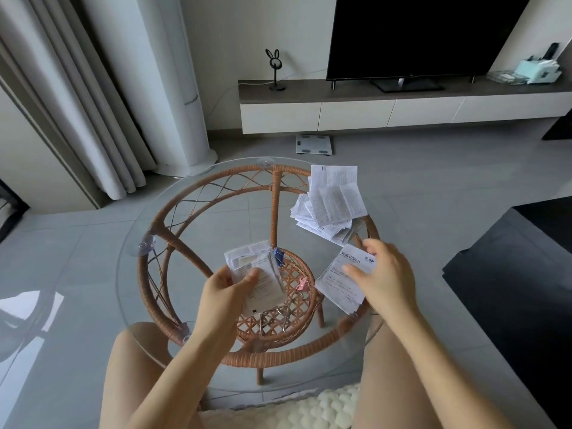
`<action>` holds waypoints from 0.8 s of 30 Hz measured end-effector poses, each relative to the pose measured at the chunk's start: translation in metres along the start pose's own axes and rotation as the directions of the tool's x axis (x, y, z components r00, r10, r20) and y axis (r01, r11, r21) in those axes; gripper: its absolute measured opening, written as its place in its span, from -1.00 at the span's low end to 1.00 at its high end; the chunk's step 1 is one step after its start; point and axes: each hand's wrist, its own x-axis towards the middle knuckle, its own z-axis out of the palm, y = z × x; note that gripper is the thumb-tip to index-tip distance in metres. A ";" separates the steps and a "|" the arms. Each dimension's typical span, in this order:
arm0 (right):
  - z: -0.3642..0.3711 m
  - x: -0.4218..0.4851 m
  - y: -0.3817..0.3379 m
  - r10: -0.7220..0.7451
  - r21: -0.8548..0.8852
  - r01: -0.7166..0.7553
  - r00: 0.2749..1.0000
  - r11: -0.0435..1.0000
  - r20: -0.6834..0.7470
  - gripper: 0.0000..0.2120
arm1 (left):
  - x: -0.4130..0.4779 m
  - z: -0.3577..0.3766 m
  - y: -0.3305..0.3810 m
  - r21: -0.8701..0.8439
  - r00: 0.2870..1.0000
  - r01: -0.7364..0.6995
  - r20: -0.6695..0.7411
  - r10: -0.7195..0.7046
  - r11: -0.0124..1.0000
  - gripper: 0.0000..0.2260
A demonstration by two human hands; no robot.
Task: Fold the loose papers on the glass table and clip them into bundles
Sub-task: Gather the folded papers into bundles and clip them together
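- Past the knees [136,351], pinching a clipped bundle [260,274] in left hand [223,292]
- Pinching a loose sheet [337,286] in right hand [380,274], over table [216,193]
- Guessing fold step; needs creasing next

Black TV [418,35] stood on a long console [356,114] at the far wall, with a bunny-eared stand [274,69] at its left end and a mint device [540,69] at its right. White scale [314,144] lay on grey tiled floor [433,181] just below. Curtains [77,103] hung left, beside a white column [173,88]. Knit cushion [309,410] sat at the bottom edge.
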 end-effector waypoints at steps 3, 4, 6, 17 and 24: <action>-0.001 0.036 0.023 0.111 -0.133 -0.074 0.949 0.988 0.295 -0.20 | 0.006 0.003 0.003 0.023 0.999 0.040 -0.010 -0.040 0.999 -0.87; 0.002 0.042 0.028 0.118 -0.148 -0.066 0.918 0.987 0.378 -0.18 | 0.007 0.005 0.004 0.035 0.999 0.049 -0.009 -0.049 0.998 -0.84; 0.004 0.047 0.031 0.109 -0.191 -0.021 0.880 0.981 0.462 -0.25 | 0.010 0.009 0.006 0.053 0.999 0.052 0.002 -0.053 0.997 -0.76; 0.010 0.040 0.027 0.018 -0.126 0.045 0.888 0.991 0.459 -0.62 | 0.018 0.026 0.014 0.150 0.996 0.064 0.054 -0.073 0.987 -0.84; 0.000 0.043 0.022 -0.093 -0.454 0.287 0.911 0.843 0.403 -0.27 | 0.017 0.041 0.018 0.284 0.982 -0.068 0.188 0.014 0.956 -0.87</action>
